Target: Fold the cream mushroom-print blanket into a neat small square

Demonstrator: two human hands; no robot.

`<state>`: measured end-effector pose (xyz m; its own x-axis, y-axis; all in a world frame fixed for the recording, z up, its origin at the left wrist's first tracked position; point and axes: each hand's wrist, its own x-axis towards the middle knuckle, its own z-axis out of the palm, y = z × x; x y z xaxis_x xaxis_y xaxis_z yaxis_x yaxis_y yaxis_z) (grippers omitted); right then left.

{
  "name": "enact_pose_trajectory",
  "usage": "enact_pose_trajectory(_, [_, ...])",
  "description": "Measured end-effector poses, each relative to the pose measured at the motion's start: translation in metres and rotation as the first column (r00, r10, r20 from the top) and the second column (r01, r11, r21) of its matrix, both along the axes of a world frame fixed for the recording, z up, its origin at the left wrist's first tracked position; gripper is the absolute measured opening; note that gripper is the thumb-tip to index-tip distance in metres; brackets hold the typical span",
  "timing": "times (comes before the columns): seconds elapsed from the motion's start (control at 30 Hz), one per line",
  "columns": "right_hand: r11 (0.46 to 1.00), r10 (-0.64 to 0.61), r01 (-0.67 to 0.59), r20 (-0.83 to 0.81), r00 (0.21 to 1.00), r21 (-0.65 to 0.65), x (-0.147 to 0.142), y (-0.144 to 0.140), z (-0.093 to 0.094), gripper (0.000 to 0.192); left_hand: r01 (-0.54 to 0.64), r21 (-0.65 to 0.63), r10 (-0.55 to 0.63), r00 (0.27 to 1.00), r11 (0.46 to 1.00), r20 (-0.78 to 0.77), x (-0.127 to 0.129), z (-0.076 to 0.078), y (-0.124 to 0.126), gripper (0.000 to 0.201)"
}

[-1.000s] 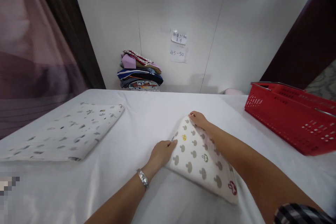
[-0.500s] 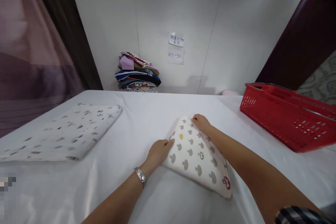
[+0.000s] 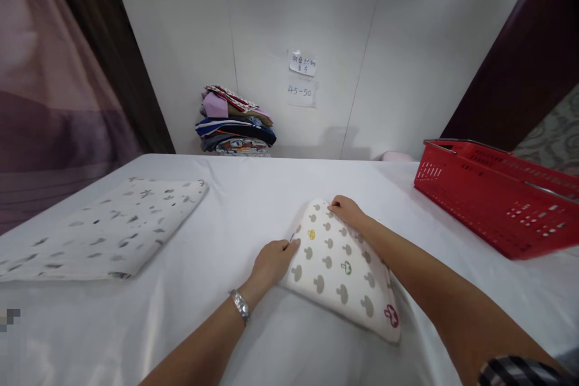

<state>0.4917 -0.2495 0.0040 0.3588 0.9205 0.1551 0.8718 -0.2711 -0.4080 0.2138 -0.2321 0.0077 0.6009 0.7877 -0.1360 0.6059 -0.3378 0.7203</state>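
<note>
On the left of the white-covered surface (image 3: 253, 193) lies a flat, folded white cloth with small grey-black marks (image 3: 108, 226), well apart from both hands. Behind it, against the wall, stands a stack of folded, many-coloured clothes (image 3: 235, 123).

The left hand (image 3: 274, 262), a silver bracelet (image 3: 239, 306) on its wrist, curls its fingers over the near-left edge of the folded cream cloth printed with grey mushroom shapes (image 3: 339, 271), which lies at the middle of the surface. The right hand (image 3: 346, 211) rests flat, fingers pressed on the cloth's far corner, its forearm lying across the cloth's right side.

The likely trouble: the sheet beneath looks smooth and glossy, so a sideways push from either hand could slide the whole bundle rather than square its edges, and the layers could shear apart. The forearm resting on it may drag the upper layer and crease it.

At the far right sits a red plastic shopping basket with metal handles (image 3: 497, 199), near the arm's path.
</note>
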Motion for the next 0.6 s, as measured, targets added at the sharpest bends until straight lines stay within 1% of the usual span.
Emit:
enact_pose_trajectory(0.3, [0.992, -0.126, 0.126, 0.013, 0.992, -0.031, 0.006, 0.009, -0.004, 0.013, -0.011, 0.010, 0.011, 1.000, 1.000, 0.012, 0.000, -0.001, 0.000, 0.051])
enact_pose_trajectory(0.47, [0.995, -0.089, 0.089, -0.004, 0.996, -0.046, 0.008, 0.006, -0.003, 0.013, -0.013, 0.012, 0.013, 1.000, 1.000, 0.010, 0.000, -0.003, 0.001, 0.051])
enact_pose_trajectory(0.6, [0.998, -0.041, 0.040, -0.010, 0.999, -0.041, 0.009, -0.009, 0.002, 0.016, -0.009, 0.008, 0.009, 1.000, 1.000, 0.012, 0.000, -0.004, 0.001, 0.051])
